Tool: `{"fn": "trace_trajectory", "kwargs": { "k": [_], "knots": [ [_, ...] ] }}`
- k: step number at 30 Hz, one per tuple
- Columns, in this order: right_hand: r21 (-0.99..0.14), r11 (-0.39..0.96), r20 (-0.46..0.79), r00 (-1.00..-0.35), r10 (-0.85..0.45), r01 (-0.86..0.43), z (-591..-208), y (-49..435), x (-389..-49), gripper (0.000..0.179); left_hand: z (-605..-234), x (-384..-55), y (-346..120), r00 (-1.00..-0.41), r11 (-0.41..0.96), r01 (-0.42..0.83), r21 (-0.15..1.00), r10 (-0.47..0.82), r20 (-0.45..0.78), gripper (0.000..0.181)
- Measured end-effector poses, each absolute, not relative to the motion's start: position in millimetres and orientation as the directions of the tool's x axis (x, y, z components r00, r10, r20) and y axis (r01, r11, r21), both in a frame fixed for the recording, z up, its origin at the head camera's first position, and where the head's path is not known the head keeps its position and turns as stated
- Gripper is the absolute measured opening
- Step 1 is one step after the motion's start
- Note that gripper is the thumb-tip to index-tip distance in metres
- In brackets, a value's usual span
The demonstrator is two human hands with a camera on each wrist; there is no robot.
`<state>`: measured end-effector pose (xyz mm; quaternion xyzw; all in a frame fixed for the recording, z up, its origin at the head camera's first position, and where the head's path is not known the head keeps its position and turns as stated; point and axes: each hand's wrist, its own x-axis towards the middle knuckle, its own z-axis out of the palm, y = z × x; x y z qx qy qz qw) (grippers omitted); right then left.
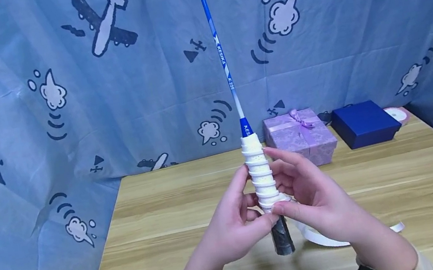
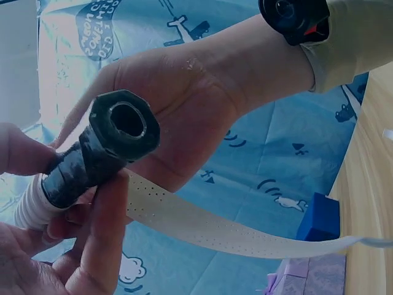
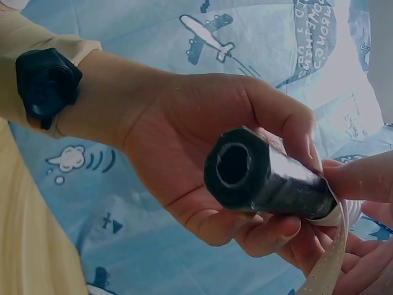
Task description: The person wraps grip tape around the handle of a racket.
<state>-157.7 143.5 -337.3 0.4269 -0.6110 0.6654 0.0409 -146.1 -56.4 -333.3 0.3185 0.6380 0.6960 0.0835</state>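
A blue and white badminton racket (image 1: 222,56) is held upright, its head cut off by the top edge of the head view. White perforated grip tape (image 1: 261,173) winds in ridged turns round the handle, while the black butt end (image 1: 282,239) is bare. My left hand (image 1: 233,228) holds the handle from the left, with fingers curled behind and below it in the right wrist view. From the other side, my right hand (image 1: 320,203) pinches the tape against the handle with the thumb. A loose length of tape (image 2: 209,224) trails off from there.
On the wooden table (image 1: 160,212), a lilac gift box (image 1: 302,139) with a ribbon stands behind the right hand. Beside it are a dark blue box (image 1: 365,123) and a pink and white roll (image 1: 397,114). A blue patterned curtain (image 1: 128,102) hangs behind.
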Motion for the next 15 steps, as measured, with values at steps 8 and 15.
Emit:
{"fn": "trace_trajectory", "kwargs": {
  "k": [8, 15],
  "knots": [
    [-0.806, -0.204, 0.585, -0.695, -0.418, -0.556, -335.9, 142.5, -158.0, 0.092, -330.2, -141.5, -50.7, -0.861, 0.033, 0.319, 0.947, 0.429, 0.275, 0.086],
    [-0.831, -0.147, 0.545, -0.732, -0.408, -0.537, -334.6, 142.0, -157.3, 0.096, -329.3, -140.6, -47.3, -0.872, 0.115, 0.347, 0.931, 0.404, 0.276, 0.085]
  ]
}}
